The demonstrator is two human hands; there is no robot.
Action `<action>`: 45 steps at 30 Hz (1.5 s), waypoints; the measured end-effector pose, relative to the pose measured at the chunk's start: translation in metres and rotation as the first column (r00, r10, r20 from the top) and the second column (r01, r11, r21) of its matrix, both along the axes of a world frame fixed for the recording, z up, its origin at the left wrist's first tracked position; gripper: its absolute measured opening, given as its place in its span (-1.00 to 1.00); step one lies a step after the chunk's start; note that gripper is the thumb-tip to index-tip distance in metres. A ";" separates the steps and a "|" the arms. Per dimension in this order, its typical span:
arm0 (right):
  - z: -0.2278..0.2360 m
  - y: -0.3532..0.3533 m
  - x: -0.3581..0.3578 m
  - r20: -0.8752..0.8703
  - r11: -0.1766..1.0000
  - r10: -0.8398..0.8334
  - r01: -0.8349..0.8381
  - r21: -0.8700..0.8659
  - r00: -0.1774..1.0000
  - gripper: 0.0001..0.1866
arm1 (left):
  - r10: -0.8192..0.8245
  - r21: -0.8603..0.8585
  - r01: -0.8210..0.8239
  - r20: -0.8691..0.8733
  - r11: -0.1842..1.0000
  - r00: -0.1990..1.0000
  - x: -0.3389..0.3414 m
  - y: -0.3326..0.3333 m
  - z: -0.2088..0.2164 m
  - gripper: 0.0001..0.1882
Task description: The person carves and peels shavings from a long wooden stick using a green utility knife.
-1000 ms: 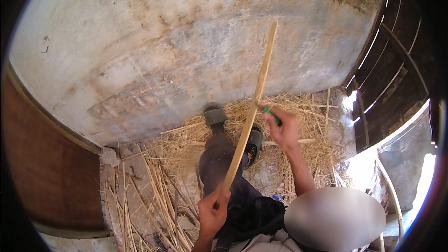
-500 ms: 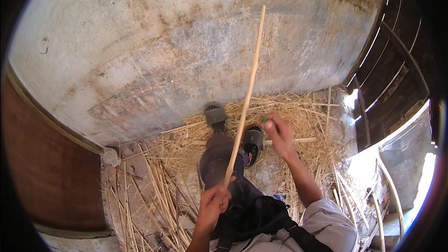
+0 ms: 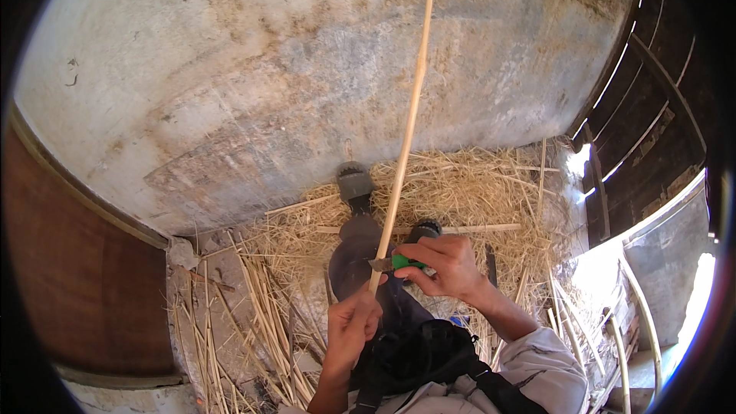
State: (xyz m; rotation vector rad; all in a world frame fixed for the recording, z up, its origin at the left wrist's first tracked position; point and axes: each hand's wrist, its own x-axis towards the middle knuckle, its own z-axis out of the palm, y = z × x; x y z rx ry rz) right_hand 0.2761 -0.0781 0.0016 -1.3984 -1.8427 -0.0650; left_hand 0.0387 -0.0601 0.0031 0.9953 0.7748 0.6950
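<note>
My left hand (image 3: 351, 323) is closed round the lower end of a long pale bamboo stick (image 3: 409, 134), which slants up and away in front of the wall. In my right hand (image 3: 451, 265) is a small knife (image 3: 403, 262) with a green handle, gripped by curled fingers. Its short blade lies against the stick just above my left hand. The far end of the stick is free, with a thicker joint partway along. My right fingers hide part of the knife's handle.
Straw-like shavings (image 3: 491, 184) cover the floor by my feet and dark sandals (image 3: 355, 182). Loose strips (image 3: 261, 314) lie on the left, with more poles (image 3: 617, 345) on the right. A stained wall (image 3: 307, 92) stands ahead; a brown panel (image 3: 84, 261) is at left.
My right hand has come down and inward with the knife, bringing the blade onto the stick. The stick's far end has shifted upward; my left hand has barely moved.
</note>
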 end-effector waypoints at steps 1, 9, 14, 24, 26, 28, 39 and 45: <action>0.000 0.001 -0.001 0.014 1.000 -0.013 0.013 0.018 1.000 -0.66 | 0.019 0.035 -0.018 -0.022 0.999 1.000 0.001 0.000 0.001 -0.54; 0.000 0.009 -0.004 0.029 0.995 -0.070 0.067 0.076 0.997 -0.65 | 0.062 0.141 -0.055 -0.052 0.988 0.997 0.003 0.000 -0.005 -0.57; -0.007 0.015 -0.005 0.048 0.991 -0.092 0.087 0.101 0.995 -0.65 | 0.067 0.164 -0.051 -0.097 0.985 0.993 0.001 0.002 -0.003 -0.57; -0.005 0.026 -0.006 0.034 0.988 -0.065 0.060 0.143 0.997 -0.65 | 0.104 0.246 -0.070 -0.130 0.967 0.986 -0.008 0.003 -0.011 -0.59; -0.004 0.026 -0.007 0.039 0.989 -0.068 0.062 0.132 0.997 -0.65 | 0.111 0.263 -0.072 -0.138 0.962 0.984 -0.009 0.003 -0.014 -0.59; -0.004 0.026 -0.005 0.011 0.989 -0.080 0.078 0.128 0.997 -0.66 | 0.116 0.286 -0.070 -0.148 0.956 0.982 -0.010 0.003 -0.017 -0.60; -0.020 0.083 0.072 -0.170 0.941 -0.320 0.334 0.061 0.932 -0.72 | 0.065 0.124 -0.034 -0.251 0.992 0.966 -0.029 -0.026 -0.037 -0.59; -0.031 0.105 0.159 -0.344 0.722 -0.684 0.664 -0.194 0.643 -0.53 | -0.004 0.161 0.068 -0.372 0.985 0.928 -0.051 -0.044 -0.058 -0.58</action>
